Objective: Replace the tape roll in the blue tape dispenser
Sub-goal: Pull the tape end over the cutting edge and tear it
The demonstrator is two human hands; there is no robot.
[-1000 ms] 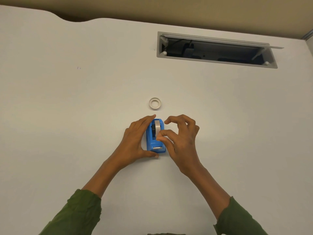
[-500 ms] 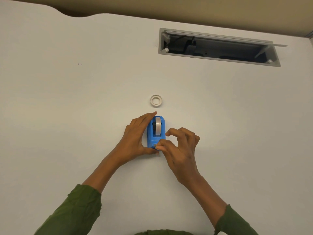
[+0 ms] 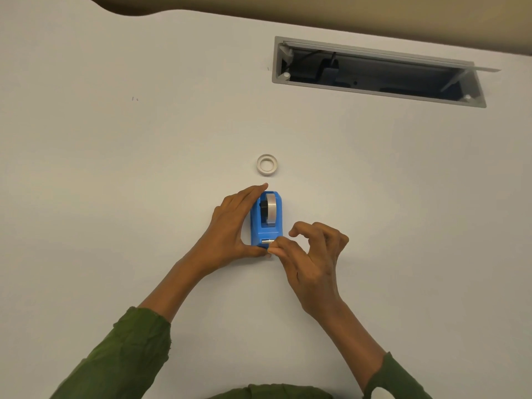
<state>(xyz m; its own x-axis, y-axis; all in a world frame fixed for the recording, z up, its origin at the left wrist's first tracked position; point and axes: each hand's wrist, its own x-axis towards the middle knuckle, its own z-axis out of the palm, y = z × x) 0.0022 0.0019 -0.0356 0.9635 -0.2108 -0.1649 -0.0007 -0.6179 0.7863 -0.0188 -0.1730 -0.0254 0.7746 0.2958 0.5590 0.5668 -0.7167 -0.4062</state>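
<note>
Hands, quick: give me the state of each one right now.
Left hand: wrapped around the blue tape dispenser, holding it on the table.
Right hand: thumb and forefinger pinched shut at the dispenser's near end; what they hold cannot be told.

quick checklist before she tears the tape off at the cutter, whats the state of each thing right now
1. Blue tape dispenser steadied by left hand: ok.
2. Tape roll seated in the dispenser: ok.
3. Right hand grip at the cutter: ok, thumb and forefinger pinched there.
4. Tape end actually between the fingertips: cannot tell, too small to see.
5. Spare ring clear of the work: ok, lies apart, farther up the table.
</note>
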